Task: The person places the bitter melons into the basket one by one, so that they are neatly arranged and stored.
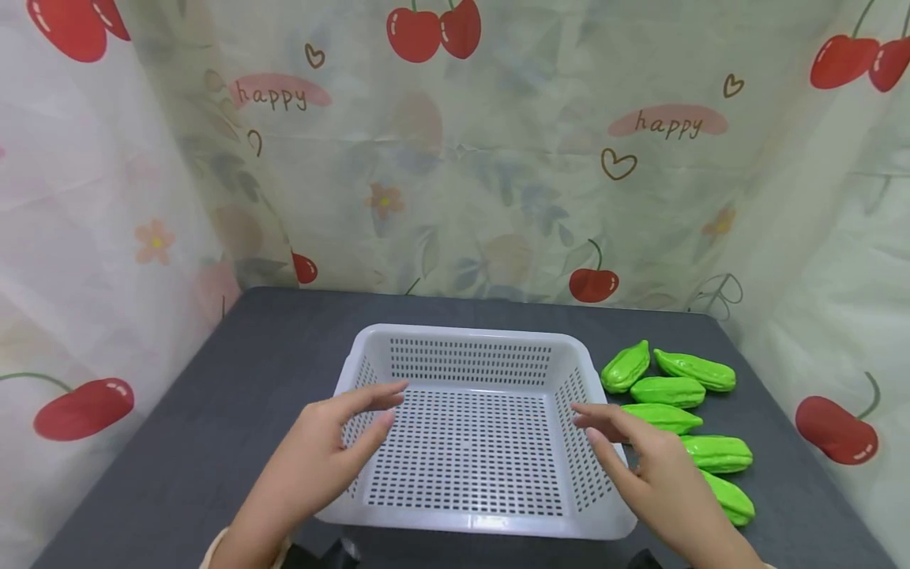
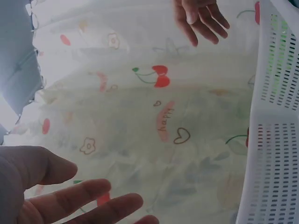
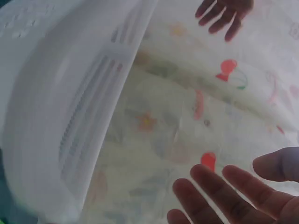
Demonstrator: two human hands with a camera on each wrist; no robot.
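A white perforated basket (image 1: 465, 521) stands on the dark table, and nothing lies in it. My left hand (image 1: 320, 450) hovers over its left side, fingers relaxed and spread, holding nothing. Over the right side hovers my right hand (image 1: 657, 482), its fingers also loose and without anything in them. In the left wrist view, the left hand (image 2: 70, 196) shows parted fingers, with the basket's wall (image 2: 273, 116) at the right. The right wrist view shows the right hand (image 3: 238, 191) with fingers apart and the basket's side (image 3: 42, 116) at the left.
Several bright green ridged vegetables (image 1: 716, 454) lie on the table to the right of the basket, some partly hidden behind the right hand. The dark tabletop (image 1: 213, 411) extends to the left. Patterned curtains (image 1: 498, 158) with cherries surround the table at the back and sides.
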